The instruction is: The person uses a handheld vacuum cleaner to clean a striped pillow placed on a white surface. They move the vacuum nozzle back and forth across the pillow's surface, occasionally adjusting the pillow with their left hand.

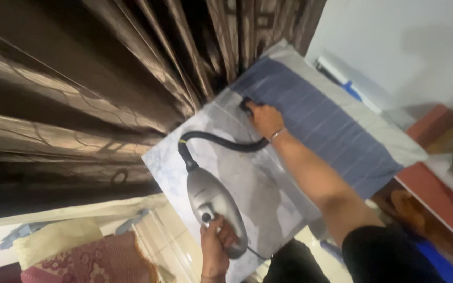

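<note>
**Two hands on one steamer**

The nozzle is mostly hidden under the right hand [264, 118], which grips it against the blue striped cloth [321, 131] on the board [247, 183]. The left hand [215, 246] clasps the grey steamer [213, 202]. One black hose [221, 140] joins them. Brown curtains [79, 78] crowd close behind.

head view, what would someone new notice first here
Probably the grey handheld steamer low in the middle, gripped by the left hand, its black hose curving up to the right hand. That hand presses the hose's nozzle onto a blue checked cloth spread over a pale board. Dark brown patterned curtains fill the left and top.
</note>
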